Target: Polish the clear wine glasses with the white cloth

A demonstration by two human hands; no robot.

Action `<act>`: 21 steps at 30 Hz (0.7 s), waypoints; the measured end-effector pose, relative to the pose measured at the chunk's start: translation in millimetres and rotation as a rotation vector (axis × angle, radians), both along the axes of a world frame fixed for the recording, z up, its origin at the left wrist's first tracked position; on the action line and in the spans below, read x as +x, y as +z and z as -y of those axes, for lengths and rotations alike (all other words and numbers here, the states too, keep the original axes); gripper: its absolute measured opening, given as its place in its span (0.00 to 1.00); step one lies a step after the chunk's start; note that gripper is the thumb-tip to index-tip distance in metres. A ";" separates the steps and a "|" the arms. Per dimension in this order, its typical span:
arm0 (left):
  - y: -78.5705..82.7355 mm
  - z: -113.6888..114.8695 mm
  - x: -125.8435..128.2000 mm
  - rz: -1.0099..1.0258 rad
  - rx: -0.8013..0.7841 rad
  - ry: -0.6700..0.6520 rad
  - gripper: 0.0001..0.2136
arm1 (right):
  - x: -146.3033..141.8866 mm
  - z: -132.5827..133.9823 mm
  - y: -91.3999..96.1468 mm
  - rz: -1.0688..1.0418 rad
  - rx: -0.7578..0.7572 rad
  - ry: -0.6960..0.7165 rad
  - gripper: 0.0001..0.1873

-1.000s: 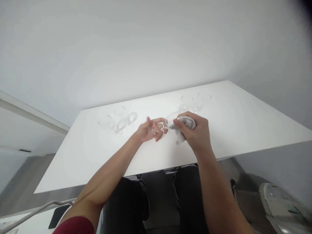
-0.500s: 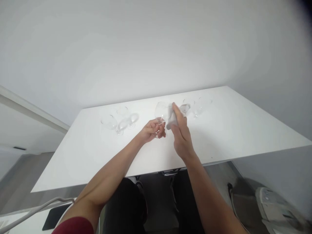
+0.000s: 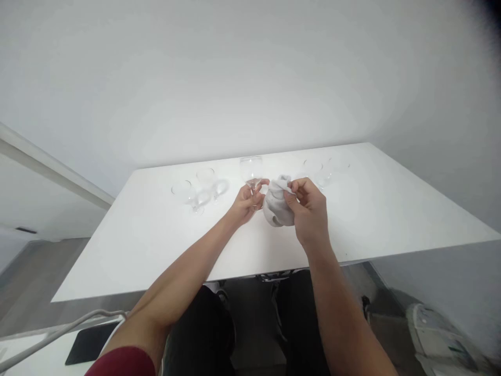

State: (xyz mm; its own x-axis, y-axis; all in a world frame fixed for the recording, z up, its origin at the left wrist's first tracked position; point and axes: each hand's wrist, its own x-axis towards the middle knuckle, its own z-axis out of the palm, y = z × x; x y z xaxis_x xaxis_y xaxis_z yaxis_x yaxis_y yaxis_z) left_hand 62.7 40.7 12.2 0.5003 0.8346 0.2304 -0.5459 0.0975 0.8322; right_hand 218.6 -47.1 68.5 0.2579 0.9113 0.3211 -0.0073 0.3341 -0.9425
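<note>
A clear stemmed wine glass [image 3: 251, 168] stands upright in my left hand [image 3: 247, 202], whose fingers close around its stem below the bowl. In my right hand [image 3: 309, 203] a crumpled pale grey cloth [image 3: 278, 201] is pinched between thumb and fingers. The cloth hangs just right of the wine glass, close to my left fingertips. Both hands are above the middle of the white table [image 3: 156, 250]. The glass's foot is partly hidden by my left fingers.
Two clear glasses, a nearer one [image 3: 182, 192] and a farther one [image 3: 205, 177], are on the table's left. More clear glasses [image 3: 324, 176] are at the right rear, faint against the white top. A wall [image 3: 242, 78] rises behind the table. A dark flat object [image 3: 92, 343] lies at lower left.
The wine glass has gone from tilted to upright in my left hand. My right hand has drawn the cloth nearer to me and slightly right, and the cloth now hangs bunched.
</note>
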 end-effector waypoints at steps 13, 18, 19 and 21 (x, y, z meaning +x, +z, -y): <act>2.7 -4.1 -0.8 0.000 -0.045 0.072 0.20 | 30.5 8.4 4.7 -0.145 -0.215 0.000 0.11; 1.3 -6.0 -0.9 0.038 -0.079 0.117 0.18 | 33.0 8.5 5.2 -0.265 -0.046 -0.164 0.14; 1.3 -6.2 -0.7 0.050 -0.104 0.143 0.18 | 31.7 8.3 6.5 -0.296 0.007 -0.167 0.14; 1.7 -5.9 0.0 0.073 -0.148 0.175 0.19 | 28.5 7.2 8.8 -0.391 0.047 -0.070 0.15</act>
State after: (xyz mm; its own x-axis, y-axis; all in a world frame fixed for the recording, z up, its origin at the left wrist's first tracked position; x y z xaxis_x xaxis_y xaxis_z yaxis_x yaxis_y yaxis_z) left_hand 62.7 46.6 14.0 0.3316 0.9344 0.1299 -0.6237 0.1138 0.7733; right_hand 247.1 -54.3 77.3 0.4301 0.8736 0.2275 -0.3376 0.3894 -0.8570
